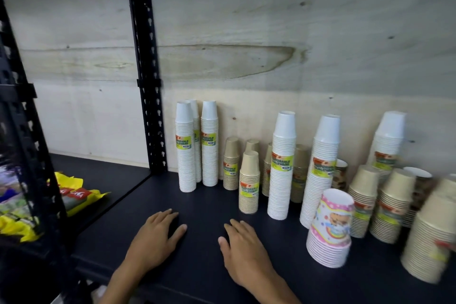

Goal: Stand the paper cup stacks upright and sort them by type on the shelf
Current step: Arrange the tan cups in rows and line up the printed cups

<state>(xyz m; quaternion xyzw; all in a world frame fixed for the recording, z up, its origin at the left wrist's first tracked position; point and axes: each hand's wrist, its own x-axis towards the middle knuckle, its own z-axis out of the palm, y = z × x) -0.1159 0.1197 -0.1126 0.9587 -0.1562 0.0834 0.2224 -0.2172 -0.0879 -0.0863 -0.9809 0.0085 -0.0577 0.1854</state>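
Observation:
Upright cup stacks stand on the dark shelf [202,207]. Small white stacks [185,150] cluster at the back left, small tan stacks [248,182] sit beside them, and taller white stacks [282,168] rise in the middle. A pink cartoon-print stack [330,227] stands near the front, wide tan stacks [362,202] to its right. My left hand [158,237] and my right hand [244,252] lie flat on the shelf with fingers spread, holding nothing, in front of the stacks.
A black slotted upright [145,64] rises at the back left, with another post [27,145] at the left edge. Yellow packets [74,195] lie on the neighbouring shelf. A plywood wall [246,32] backs the shelf. A large tan stack [429,242] crowds the right edge.

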